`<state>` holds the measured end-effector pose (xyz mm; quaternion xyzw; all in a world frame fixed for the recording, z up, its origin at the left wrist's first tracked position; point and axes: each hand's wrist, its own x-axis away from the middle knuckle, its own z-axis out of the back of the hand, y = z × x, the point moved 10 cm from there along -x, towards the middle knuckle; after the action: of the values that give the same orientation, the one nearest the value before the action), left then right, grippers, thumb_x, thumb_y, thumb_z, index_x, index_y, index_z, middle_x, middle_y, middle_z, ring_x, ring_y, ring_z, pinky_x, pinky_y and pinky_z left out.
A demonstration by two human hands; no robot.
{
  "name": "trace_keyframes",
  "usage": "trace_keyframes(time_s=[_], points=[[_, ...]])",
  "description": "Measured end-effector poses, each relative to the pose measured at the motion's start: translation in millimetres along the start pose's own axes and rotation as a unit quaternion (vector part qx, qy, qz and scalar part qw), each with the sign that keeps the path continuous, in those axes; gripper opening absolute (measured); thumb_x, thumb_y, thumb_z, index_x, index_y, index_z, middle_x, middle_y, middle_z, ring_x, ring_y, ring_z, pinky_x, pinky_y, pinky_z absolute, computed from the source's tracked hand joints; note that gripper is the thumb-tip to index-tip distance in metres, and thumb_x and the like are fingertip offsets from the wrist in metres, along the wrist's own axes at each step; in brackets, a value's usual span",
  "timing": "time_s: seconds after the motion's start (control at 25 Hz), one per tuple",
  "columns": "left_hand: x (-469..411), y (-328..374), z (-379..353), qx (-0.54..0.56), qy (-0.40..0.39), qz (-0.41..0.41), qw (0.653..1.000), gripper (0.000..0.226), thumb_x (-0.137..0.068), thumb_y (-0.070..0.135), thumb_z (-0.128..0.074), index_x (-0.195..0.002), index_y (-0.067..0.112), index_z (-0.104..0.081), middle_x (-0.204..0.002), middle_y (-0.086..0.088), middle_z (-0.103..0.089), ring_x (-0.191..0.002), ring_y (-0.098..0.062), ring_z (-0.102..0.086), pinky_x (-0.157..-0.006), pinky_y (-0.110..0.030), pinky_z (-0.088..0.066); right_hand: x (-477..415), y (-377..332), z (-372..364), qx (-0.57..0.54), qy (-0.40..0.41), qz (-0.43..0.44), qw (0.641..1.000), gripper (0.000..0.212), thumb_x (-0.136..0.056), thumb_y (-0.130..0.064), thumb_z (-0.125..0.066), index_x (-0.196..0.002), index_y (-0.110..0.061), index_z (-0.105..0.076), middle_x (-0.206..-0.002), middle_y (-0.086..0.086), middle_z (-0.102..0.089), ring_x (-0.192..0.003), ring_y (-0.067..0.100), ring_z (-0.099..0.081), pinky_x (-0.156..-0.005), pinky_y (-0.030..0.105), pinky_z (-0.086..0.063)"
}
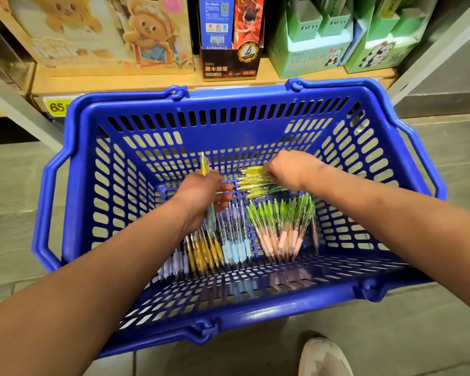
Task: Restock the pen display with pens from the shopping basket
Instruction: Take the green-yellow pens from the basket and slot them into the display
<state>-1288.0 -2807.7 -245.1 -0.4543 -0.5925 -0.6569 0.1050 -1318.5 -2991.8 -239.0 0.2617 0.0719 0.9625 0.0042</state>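
The left hand (pixel 201 198) was curled around one pen (pixel 207 185), yellow clicker end poking up above the knuckles and the pale barrel running down past the palm. The right hand (pixel 288 169) was bunched over a loose pile of yellow pens (pixel 251 183); its fingertips were hidden beneath the knuckles, so it probably pinched a few, though I could not tell for certain. All of this sat low inside the blue shopping basket (pixel 73 213), where green-and-pink pens (pixel 282 226) and a row of blue, amber and lilac pens (pixel 217 245) lay side by side on the slotted floor. Such pens looked light, rigid and smooth, apt to roll or slip, so gripping several mid-barrel, aligned, seemed wisest. Shelf boxes (pixel 310 42) stood beyond.
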Motion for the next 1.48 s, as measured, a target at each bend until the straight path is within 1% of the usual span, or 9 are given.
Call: trace_keyframes(time_s=[0.12, 0.24, 0.48, 0.52, 0.6, 0.72, 0.96, 1.32, 1.48], points=[[-2.8, -0.7, -0.7, 0.004, 0.018, -0.010, 1.000, 0.036, -0.110, 0.026, -0.046, -0.138, 0.004, -0.047, -0.103, -0.009, -0.074, -0.082, -0.021, -0.072, -0.073, -0.037, -0.061, 7.7, -6.3, 21.5, -0.123, 0.070, 0.009, 0.990, 0.014, -0.101, -0.027, -0.056, -0.100, -0.015, -0.062, -0.082, -0.003, -0.065, -0.076, 0.017, -0.066, -0.068, 0.031, -0.056], [-3.9, 2.6, -6.2, 0.024, 0.023, -0.024, 0.999, 0.046, -0.109, 0.031, -0.045, -0.146, 0.005, -0.043, -0.115, -0.010, -0.073, -0.094, -0.023, -0.073, -0.071, -0.035, -0.060, 14.7, -21.8, 38.9, -0.387, 0.123, -0.012, 0.914, 0.006, -0.091, -0.028, -0.068, -0.089, -0.023, -0.071, -0.077, -0.009, -0.073, -0.073, 0.001, -0.069, -0.076, 0.022, -0.058], [3.0, 6.4, -16.3, 0.053, -0.004, -0.031, 0.998, 0.046, -0.105, 0.031, -0.056, -0.138, 0.001, -0.047, -0.108, -0.018, -0.074, -0.069, -0.022, -0.075, -0.069, -0.041, -0.064, 9.4, -65.0, 29.5, -0.638, 0.013, 0.037, 0.769, 0.008, -0.092, -0.021, -0.073, -0.091, -0.014, -0.077, -0.081, 0.004, -0.078, -0.077, 0.016, -0.077, -0.079, 0.027, -0.060], [3.4, 7.2, -12.6, 0.045, 0.006, -0.036, 0.998, 0.049, -0.106, 0.029, -0.055, -0.145, 0.003, -0.041, -0.109, -0.018, -0.074, -0.073, -0.024, -0.076, -0.069, -0.041, -0.064, 8.0, -60.3, 27.8, -0.633, 0.004, 0.038, 0.773, 0.006, -0.092, -0.019, -0.072, -0.091, -0.016, -0.077, -0.081, 0.002, -0.078, -0.078, 0.014, -0.076, -0.079, 0.027, -0.060], [3.2, 7.9, -3.3, 0.042, 0.031, -0.035, 0.998, 0.055, -0.108, 0.023, -0.051, -0.153, 0.006, -0.027, -0.103, -0.012, -0.075, -0.073, -0.021, -0.074, -0.067, -0.038, -0.064, 1.9, -28.1, 26.0, -0.487, 0.051, -0.012, 0.872, 0.009, -0.094, -0.019, -0.069, -0.090, -0.022, -0.077, -0.079, -0.007, -0.076, -0.075, 0.006, -0.073, -0.082, 0.030, -0.059], [4.3, 10.1, 6.1, 0.031, 0.042, -0.032, 0.998, 0.036, -0.108, 0.021, -0.050, -0.139, 0.006, -0.043, -0.081, -0.005, -0.067, -0.061, -0.015, -0.059, -0.054, -0.028, -0.056, -8.2, 7.2, 8.6, -0.164, 0.056, -0.073, 0.982, 0.020, -0.096, -0.010, -0.060, -0.113, -0.015, -0.068, -0.105, 0.006, -0.072, -0.092, 0.023, -0.069, -0.086, 0.038, -0.058], [6.5, 12.4, 18.5, -0.014, 0.066, -0.038, 0.997, 0.009, -0.107, 0.023, -0.053, -0.103, 0.015, -0.053, -0.077, -0.001, -0.057, -0.059, -0.013, -0.049, -0.056, -0.029, -0.050, -17.7, 7.3, -12.3, 0.016, 0.028, -0.059, 0.998, 0.045, -0.092, 0.004, -0.059, -0.135, -0.011, -0.052, -0.118, 0.011, -0.062, -0.098, 0.033, -0.067, -0.072, 0.040, -0.058], [2.6, 7.0, 15.5, -0.012, 0.062, -0.028, 0.998, 0.022, -0.107, 0.021, -0.052, -0.126, 0.009, -0.052, -0.082, -0.004, -0.065, -0.063, -0.013, -0.059, -0.050, -0.022, -0.054, -15.0, -0.6, -1.5, 0.132, 0.028, -0.066, 0.989, 0.024, -0.093, -0.002, -0.062, -0.116, -0.011, -0.063, -0.093, 0.004, -0.063, -0.076, 0.025, -0.060, -0.061, 0.037, -0.051], [1.4, 6.4, 13.7, 0.009, 0.070, -0.026, 0.997, 0.028, -0.108, 0.020, -0.050, -0.133, 0.009, -0.048, -0.102, -0.010, -0.074, -0.076, -0.020, -0.071, -0.061, -0.030, -0.060, -6.2, -9.1, 41.0, 0.065, 0.137, -0.050, 0.987, 0.016, -0.095, -0.024, -0.055, -0.103, -0.013, -0.063, -0.097, 0.006, -0.069, -0.079, 0.027, -0.065, -0.060, 0.036, -0.051]])
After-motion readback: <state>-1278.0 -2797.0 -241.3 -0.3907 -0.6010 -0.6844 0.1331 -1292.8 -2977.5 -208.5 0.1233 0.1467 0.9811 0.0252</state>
